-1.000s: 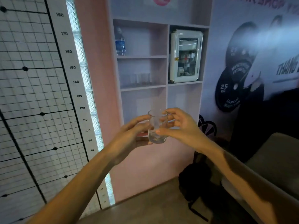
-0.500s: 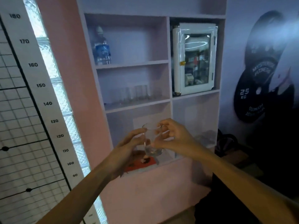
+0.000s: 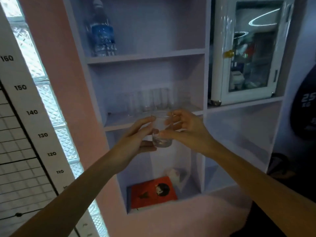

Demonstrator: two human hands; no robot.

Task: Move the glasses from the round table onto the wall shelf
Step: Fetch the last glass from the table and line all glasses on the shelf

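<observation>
A small clear glass (image 3: 161, 132) is held upright between both hands, just in front of and slightly below the middle wall shelf (image 3: 119, 123). My left hand (image 3: 135, 139) grips its left side and base. My right hand (image 3: 184, 129) pinches its right side and rim. Several clear glasses (image 3: 153, 100) stand in a row at the back of that shelf, blurred. The round table is out of view.
A water bottle (image 3: 102, 35) stands on the shelf above. A white glass-door cabinet (image 3: 248, 50) fills the right compartment. A red book (image 3: 152, 191) lies in the lower compartment. A height chart (image 3: 32, 112) and glass blocks are at the left.
I have come closer to the shelf, which now fills the view. The glass, held in both hands, has risen to the level of the middle shelf's front edge.
</observation>
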